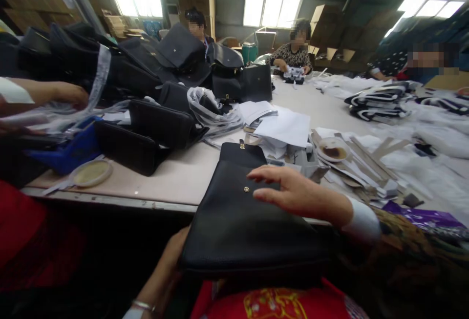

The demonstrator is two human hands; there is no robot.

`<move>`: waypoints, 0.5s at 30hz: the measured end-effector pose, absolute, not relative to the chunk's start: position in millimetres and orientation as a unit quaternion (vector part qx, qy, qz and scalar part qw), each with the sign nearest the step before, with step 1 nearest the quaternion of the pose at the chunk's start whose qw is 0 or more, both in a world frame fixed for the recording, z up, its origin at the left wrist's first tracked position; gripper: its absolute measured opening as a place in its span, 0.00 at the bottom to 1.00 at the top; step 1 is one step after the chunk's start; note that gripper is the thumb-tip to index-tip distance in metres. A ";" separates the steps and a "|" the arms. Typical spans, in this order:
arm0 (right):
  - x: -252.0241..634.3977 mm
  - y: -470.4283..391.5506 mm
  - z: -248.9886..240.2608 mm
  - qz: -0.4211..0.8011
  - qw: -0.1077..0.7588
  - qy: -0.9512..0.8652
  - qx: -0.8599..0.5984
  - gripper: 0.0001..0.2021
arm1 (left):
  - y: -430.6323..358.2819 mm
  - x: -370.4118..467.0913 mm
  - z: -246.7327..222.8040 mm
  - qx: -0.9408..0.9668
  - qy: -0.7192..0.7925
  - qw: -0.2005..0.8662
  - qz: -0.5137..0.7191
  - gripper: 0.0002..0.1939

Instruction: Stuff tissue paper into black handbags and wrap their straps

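Note:
A black leather bag (252,226) with a small gold stud on its front leans over the table's front edge, close to my body. Its flap (244,153), with a gold clasp, is folded back and points away from me. My right hand (282,187) is over the upper right of the bag, fingers stretched out and apart, gripping nothing. At the bag's lower left edge is my left hand (178,250), wearing a bracelet at the wrist. Its fingers are hidden behind the bag, so I cannot see how they are bent.
Black bags (179,48) are heaped at the back left. A blue basket (69,148) and a round lid (91,173) lie left, near a co-worker's hand (73,95). White papers (284,126), a small dish (332,149) and cardboard strips lie ahead. Other people work farther back.

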State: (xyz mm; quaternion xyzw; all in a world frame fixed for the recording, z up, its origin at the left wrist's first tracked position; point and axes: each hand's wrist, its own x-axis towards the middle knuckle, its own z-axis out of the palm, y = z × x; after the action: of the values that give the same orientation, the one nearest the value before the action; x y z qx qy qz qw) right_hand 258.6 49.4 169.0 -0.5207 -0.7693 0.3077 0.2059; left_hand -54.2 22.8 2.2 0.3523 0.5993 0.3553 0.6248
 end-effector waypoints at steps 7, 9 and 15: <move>315.4 30.7 94.2 0.317 0.146 -0.585 -0.732 0.22 | 44.4 -47.1 50.8 0.364 0.535 0.658 0.385 0.34; 313.6 21.1 90.6 0.429 0.188 -0.526 -0.710 0.20 | 44.0 -29.8 63.8 0.417 0.527 0.649 0.357 0.34; 324.3 13.8 87.8 0.539 0.325 -0.457 -0.628 0.17 | 24.7 -7.8 67.6 0.503 0.481 0.676 0.244 0.30</move>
State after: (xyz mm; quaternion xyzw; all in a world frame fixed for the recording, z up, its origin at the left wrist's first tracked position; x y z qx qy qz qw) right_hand 324.3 13.8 87.8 -0.6282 -0.4568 0.5392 0.3255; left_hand -7.8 24.7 67.6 0.5027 0.4807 0.2438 0.6759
